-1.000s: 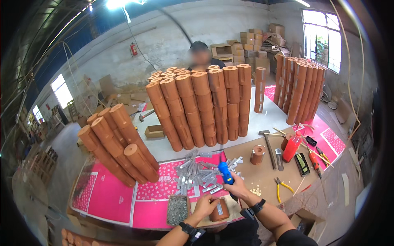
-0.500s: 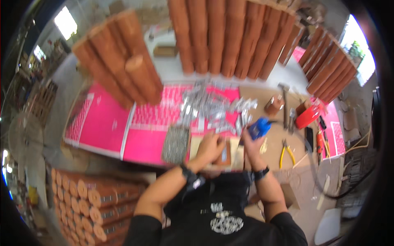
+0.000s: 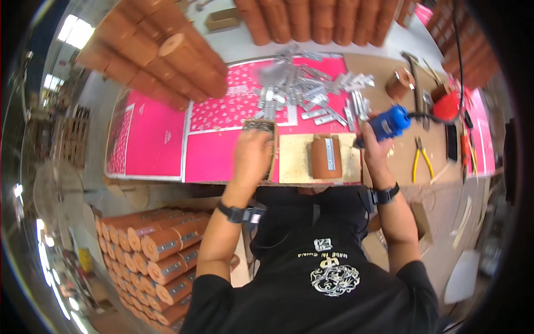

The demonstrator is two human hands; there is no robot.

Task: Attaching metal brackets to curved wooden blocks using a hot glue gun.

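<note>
My left hand [image 3: 251, 151] is at an open cardboard box [image 3: 273, 150] of small grey metal pieces. Its fingers are bunched downward; what they hold, if anything, is hidden. My right hand [image 3: 374, 146] grips a blue power screwdriver [image 3: 391, 123] with a black cord at its back end, tilted above the bench. Between the hands, a short orange-brown cylinder [image 3: 321, 160] lies on a pale wooden board [image 3: 293, 161], a silver metal strip [image 3: 330, 154] along its upper side. Neither hand touches that cylinder. Loose silver strips [image 3: 317, 100] are heaped beyond the board.
Stacked brown cylinders [image 3: 194, 67] stand at the far left, with another row [image 3: 311, 22] at the back. More cylinders [image 3: 161, 245] are piled low on the left. Yellow-handled pliers [image 3: 421, 161], a hammer [image 3: 412, 69] and a red tool [image 3: 446, 106] lie on the right.
My left hand has left the brown cylinder and moved left to the box. My right hand, still holding the screwdriver, has shifted away from the cylinder, which now shows uncovered. The view has also shifted.
</note>
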